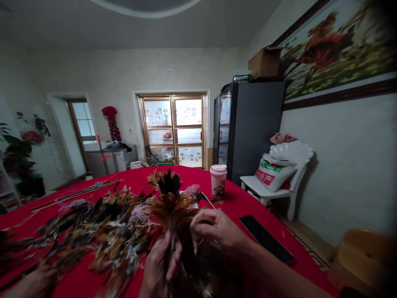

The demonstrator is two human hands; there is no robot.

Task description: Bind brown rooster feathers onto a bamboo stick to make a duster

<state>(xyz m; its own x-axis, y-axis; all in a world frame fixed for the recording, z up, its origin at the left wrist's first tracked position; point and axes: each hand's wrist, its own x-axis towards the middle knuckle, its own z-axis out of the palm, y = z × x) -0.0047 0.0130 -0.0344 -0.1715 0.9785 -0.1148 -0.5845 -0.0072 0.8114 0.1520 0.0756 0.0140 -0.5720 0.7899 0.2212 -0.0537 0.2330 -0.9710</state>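
My left hand [161,258] is wrapped round the lower part of an upright bundle of brown feathers [170,209], whose tips fan out above my fingers. Just right of the bundle, my right hand [215,227] is closed in a pinch on a brown feather [195,240] that hangs below the fingertips. Dark feathers below my hands are dim and hard to make out. Loose brown, black and grey feathers [114,240] lie heaped on the red tablecloth [80,271] to the left. Behind the bundle is a darker feather cluster [167,182].
A co-worker's hand [37,279] reaches in at lower left. A lidded pink cup [218,182] and black phone [265,238] lie to the right. Tangled pink-purple yarn [141,213] and thin sticks [77,194] are on the table. A white chair [302,155] holds a bag [273,174].
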